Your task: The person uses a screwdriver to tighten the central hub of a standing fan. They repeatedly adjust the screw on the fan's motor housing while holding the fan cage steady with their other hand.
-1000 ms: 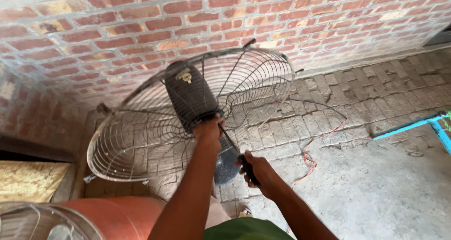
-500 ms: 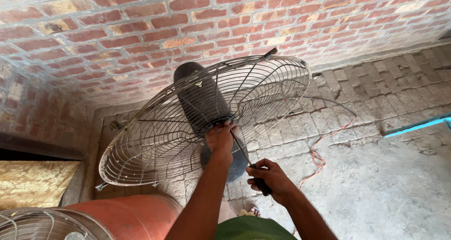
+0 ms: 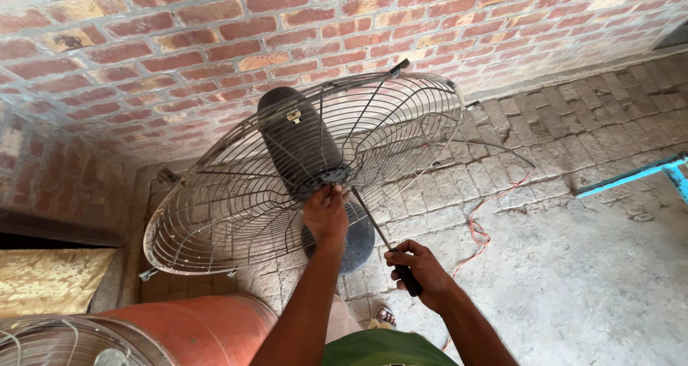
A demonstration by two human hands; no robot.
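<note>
A large wire fan guard (image 3: pixel 236 194) with a dark cylindrical motor housing (image 3: pixel 297 140) at its hub is held up in front of a brick wall. My left hand (image 3: pixel 326 212) grips the lower end of the motor housing at the hub. My right hand (image 3: pixel 419 269) is closed on the black handle of a screwdriver (image 3: pixel 383 241), whose thin shaft angles up toward the hub just beside my left hand. A dark round fan base (image 3: pixel 355 241) shows below the hub, behind my left wrist.
An orange cylinder (image 3: pixel 190 330) lies at lower left with another wire guard (image 3: pixel 57 344) beside it. A yellow patterned cloth (image 3: pixel 50 280) is at far left. An orange wire (image 3: pixel 480 230) trails over the brick floor. A blue metal frame (image 3: pixel 638 172) stands at right.
The fan guard and motor have shifted right and nearer in view. My left hand stays on the hub; my right hand with the screwdriver has risen toward the hub.
</note>
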